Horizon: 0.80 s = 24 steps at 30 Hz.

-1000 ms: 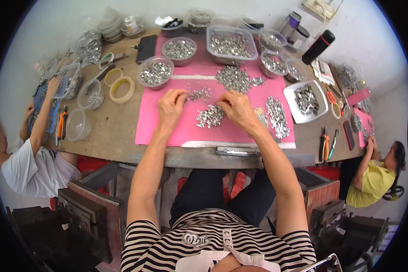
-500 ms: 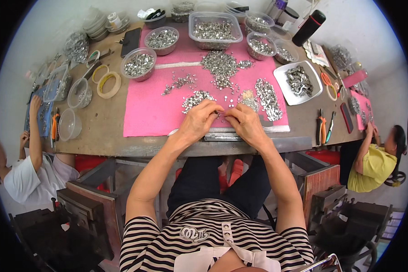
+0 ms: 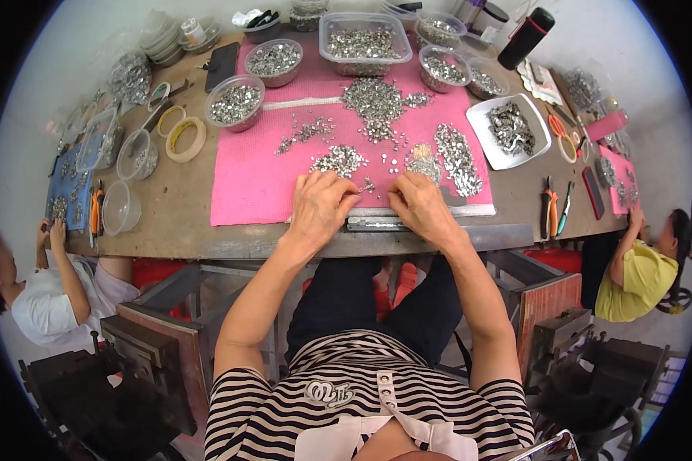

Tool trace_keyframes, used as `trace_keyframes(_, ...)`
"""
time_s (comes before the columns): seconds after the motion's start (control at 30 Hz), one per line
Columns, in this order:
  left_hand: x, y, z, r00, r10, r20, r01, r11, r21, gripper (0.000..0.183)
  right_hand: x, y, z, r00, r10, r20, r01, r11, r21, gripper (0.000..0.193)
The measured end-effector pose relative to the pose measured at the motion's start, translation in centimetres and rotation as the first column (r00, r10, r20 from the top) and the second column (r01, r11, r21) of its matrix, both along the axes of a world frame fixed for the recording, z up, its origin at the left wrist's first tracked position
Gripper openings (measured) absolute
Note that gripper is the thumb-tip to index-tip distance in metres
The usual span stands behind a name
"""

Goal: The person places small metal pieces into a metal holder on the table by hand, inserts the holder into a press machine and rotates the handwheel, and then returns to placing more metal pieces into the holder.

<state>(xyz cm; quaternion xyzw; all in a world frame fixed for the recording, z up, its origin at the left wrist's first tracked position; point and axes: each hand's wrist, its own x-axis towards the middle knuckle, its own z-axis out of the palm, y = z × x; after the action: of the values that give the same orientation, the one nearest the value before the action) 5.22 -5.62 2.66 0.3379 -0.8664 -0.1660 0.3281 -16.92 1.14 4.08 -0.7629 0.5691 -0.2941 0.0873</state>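
Both my hands rest low over a pink mat point(image 3: 242, 180), a short gap between them. My left hand point(image 3: 321, 201) has its fingers curled, thumb against forefinger; anything pinched there is too small to name. Just beyond it lies a heap of small shiny metal pieces point(image 3: 338, 159). My right hand point(image 3: 421, 201) is also closed, fingertips turned down, what they hold hidden. Beside its fingers lies a pile of thin metal pieces point(image 3: 423, 163). A few tiny metal parts point(image 3: 367, 185) sit between the hands. Below them, a slim metal bar point(image 3: 375, 223) lies along the table's front edge.
Clear tubs of metal parts point(image 3: 361, 44) line the back. A white dish point(image 3: 509, 131) holds dark metal pieces, with orange pliers point(image 3: 548, 211) nearer. Tape rolls point(image 3: 184, 140) and an empty tub point(image 3: 121, 208) stand left. People work at both sides point(image 3: 50, 292).
My hands have moved apart, the left one leftward and the right one slightly right, uncovering small parts between them. The person at left has brought a raised hand down to the other.
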Motion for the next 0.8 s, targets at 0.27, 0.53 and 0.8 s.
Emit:
trace_keyframes(0.27,-0.6,0.1,-0.5,0.999,0.019,0.051,-0.013,0.993,-0.117,0.008,2.6,3.7,1.2,0.964,0.025,0.263,-0.029,1.000,0.012,0.010)
trace_keyframes(0.53,-0.3,0.2,-0.6,0.999,0.030,0.036,-0.026,0.993,-0.112,0.008,4.0,4.0,-0.2,0.975,0.002,0.220,0.017,0.996,-0.087,0.013)
trace_keyframes(0.8,1.5,-0.2,-0.5,0.996,-0.086,-0.026,0.085,0.996,-0.017,0.012,3.9,4.2,-0.2,0.991,-0.010,0.133,0.032,0.987,-0.159,0.014)
